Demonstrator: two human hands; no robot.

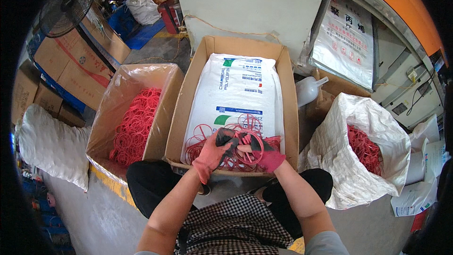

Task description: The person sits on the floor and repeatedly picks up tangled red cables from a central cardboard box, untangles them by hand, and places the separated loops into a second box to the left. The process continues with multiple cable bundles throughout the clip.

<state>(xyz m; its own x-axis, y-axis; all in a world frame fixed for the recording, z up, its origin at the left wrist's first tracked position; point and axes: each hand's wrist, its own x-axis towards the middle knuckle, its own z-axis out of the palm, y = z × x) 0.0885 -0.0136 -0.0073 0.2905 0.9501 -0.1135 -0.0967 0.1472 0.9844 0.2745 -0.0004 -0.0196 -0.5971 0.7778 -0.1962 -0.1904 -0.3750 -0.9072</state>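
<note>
My left hand, in a red glove with dark palm and fingers, is closed on red plastic rings. My right hand, gloved likewise with some fingertips bare, holds the same rings from the other side. Both hands meet over the near end of a cardboard box. Inside it lies a white woven resin sack with printing. More red plastic rings with thin stems are heaped on the sack's near part, beneath and around my hands. How many rings I hold cannot be told.
On the left, a plastic-lined carton contains many red rings. A white woven sack with red plastic scraps stands at right. Beyond it are a translucent scoop and a machine cabinet. A fan stands far left.
</note>
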